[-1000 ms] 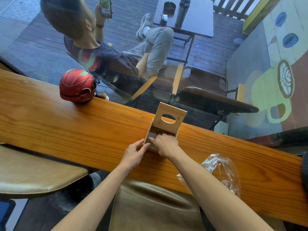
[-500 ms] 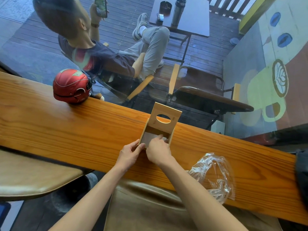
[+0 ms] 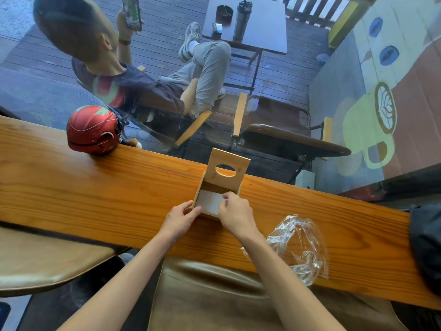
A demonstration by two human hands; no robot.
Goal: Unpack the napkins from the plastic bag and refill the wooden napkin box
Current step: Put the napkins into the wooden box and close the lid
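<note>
With the plastic bag lying empty on the counter, white napkins sit inside the open wooden napkin box; left hand steadies its corner, right hand pinches the stack, lid apparently left to close.

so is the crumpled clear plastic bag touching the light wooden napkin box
Apart. The head view shows the crumpled clear plastic bag lying on the long wooden counter to the right of the light wooden napkin box, with bare counter wood between them.
</note>
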